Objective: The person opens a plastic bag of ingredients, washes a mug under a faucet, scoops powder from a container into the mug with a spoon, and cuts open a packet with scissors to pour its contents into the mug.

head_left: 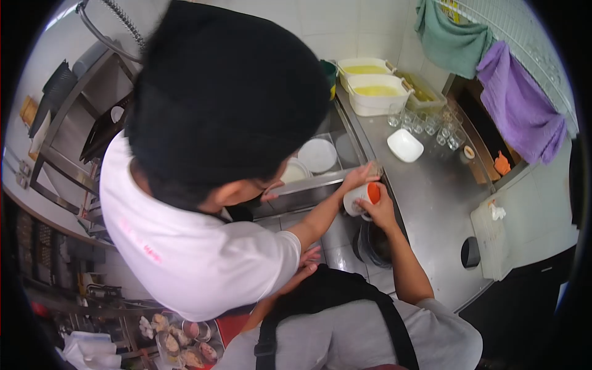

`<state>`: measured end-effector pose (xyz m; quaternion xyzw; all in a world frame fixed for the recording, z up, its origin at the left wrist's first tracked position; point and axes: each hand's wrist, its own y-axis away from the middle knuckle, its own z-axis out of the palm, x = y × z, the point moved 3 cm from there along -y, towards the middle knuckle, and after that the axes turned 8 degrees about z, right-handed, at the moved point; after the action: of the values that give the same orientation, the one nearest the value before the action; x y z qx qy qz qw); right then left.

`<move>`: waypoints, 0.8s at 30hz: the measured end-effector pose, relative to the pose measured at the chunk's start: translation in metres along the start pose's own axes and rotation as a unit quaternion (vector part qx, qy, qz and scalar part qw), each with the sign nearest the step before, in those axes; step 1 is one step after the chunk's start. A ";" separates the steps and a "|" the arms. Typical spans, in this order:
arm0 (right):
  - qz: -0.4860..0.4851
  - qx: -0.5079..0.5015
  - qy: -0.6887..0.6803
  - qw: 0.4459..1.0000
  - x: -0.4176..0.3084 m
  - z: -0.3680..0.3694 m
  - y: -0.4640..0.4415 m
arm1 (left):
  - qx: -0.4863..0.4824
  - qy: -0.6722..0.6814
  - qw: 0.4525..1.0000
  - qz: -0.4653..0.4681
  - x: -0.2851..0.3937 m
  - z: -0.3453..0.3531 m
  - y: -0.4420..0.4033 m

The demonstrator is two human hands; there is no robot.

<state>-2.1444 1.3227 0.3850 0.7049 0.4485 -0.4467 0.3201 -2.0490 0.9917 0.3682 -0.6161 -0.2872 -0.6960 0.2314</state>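
My right hand (381,209) grips a white cup (353,201) with an orange inside, tilted on its side above the counter's front edge. Right beside it, a co-worker's hand (357,177) reaches across; it seems to hold something clear, too small to make out. My left hand (302,271) is by the co-worker's sleeve, fingers stretched out and nothing seen in it. Below the cup stands a dark bin (374,246), partly hidden by my right arm. A white square dish (405,145) lies on the steel counter (425,209).
The co-worker (203,240) stands close on my left, leaning over a sink with white plates (317,155). Several glasses (430,126) and white tubs of yellow liquid (377,103) stand at the back. Purple (521,102) and green (453,38) cloths hang on the right.
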 end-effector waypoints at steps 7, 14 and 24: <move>-0.090 0.034 -0.054 0.994 -0.067 0.051 -0.143 | 0.000 0.138 0.983 0.122 0.064 -0.053 -0.050; -0.108 -0.158 0.145 0.971 -0.117 0.187 -0.310 | 0.145 0.138 0.976 0.083 0.051 -0.111 -0.108; -0.014 -0.210 0.323 0.923 -0.144 0.312 -0.565 | 0.410 0.118 0.904 0.014 0.078 -0.164 -0.163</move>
<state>-2.7983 1.2292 0.3651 0.7214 0.6205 -0.0952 0.2924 -2.2884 1.0010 0.4140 -0.3841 -0.5097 -0.5807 0.5054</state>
